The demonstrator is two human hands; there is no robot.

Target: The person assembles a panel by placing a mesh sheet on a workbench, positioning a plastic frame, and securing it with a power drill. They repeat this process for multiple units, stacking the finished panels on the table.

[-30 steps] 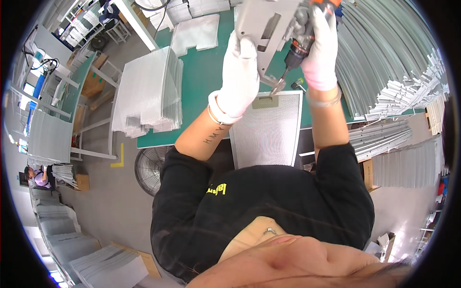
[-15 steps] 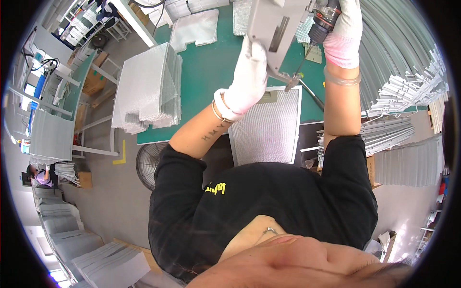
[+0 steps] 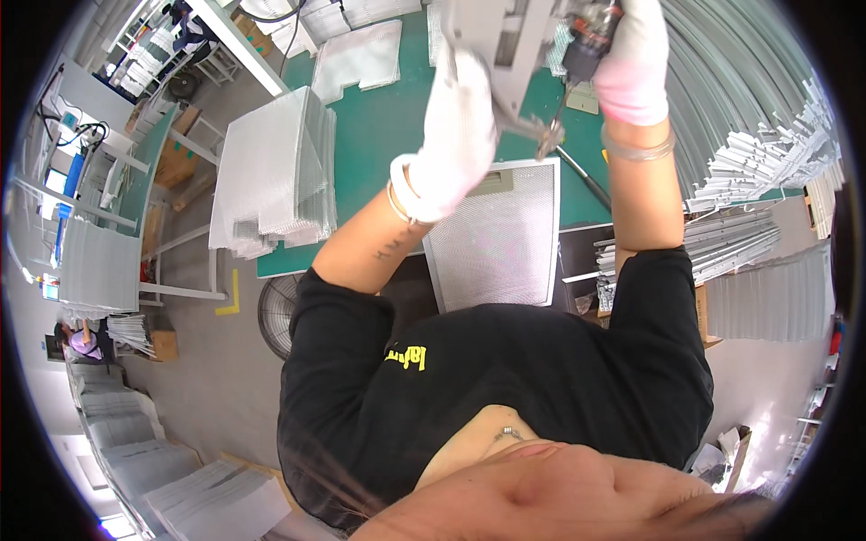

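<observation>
Drill: shifted slightly left of where it was half a second earlier, its bit (image 3: 561,113) pointing down toward you; the drill (image 3: 588,41) was cut off by the top edge.
Bar: shifted left too, with its end fitting (image 3: 548,137) farther up the view, just beyond the panel's far right corner.
Meaning: both pieces had moved much alike, so you were probably handling them as a pair, above the panel rather than on it. Bit and fitting lay close; contact could not be told.
Left glove: your left hand (image 3: 460,126) was closed on the left edge of the grey bar (image 3: 516,88), fingertips blurred.
Right glove: your right hand (image 3: 636,54) was wrapped around the drill's right side; trigger finger hidden.
Panel: mesh panel (image 3: 492,234) lay at your edge of the green table (image 3: 370,135), partly overhanging, neither hand holding it.
Surroundings: rod tool (image 3: 591,187) lay right of the panel; sheet stack (image 3: 266,171) stood to your left.
</observation>
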